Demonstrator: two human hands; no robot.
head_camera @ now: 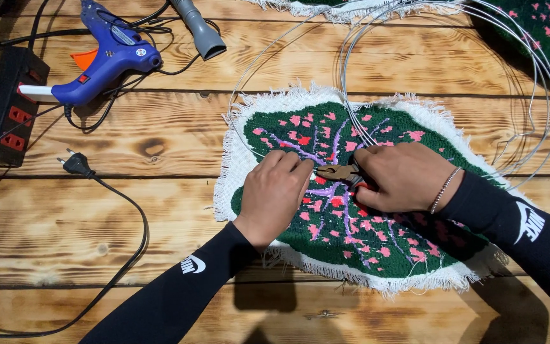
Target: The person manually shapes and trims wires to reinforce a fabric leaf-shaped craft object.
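Observation:
A leaf-shaped tufted rug piece point(389, 248), dark green with pink spots and purple veins and a frayed white border, lies on the wooden table point(160, 210). My right hand point(402, 177) is closed around a pair of pliers point(338, 171), whose jaws point left over the rug's middle. My left hand point(278, 191) rests on the rug with its fingertips at the plier jaws, seemingly pinching the wire there. Coils of thin silver wire point(529, 83) loop from the rug's centre up and to the right.
A blue hot glue gun point(106, 60) lies at the upper left beside a black power strip point(4, 108). A black cable with an unplugged plug point(77, 164) curves down the left side. A second tufted piece point(542, 32) is at the top right, and a grey nozzle point(200, 28) at the top.

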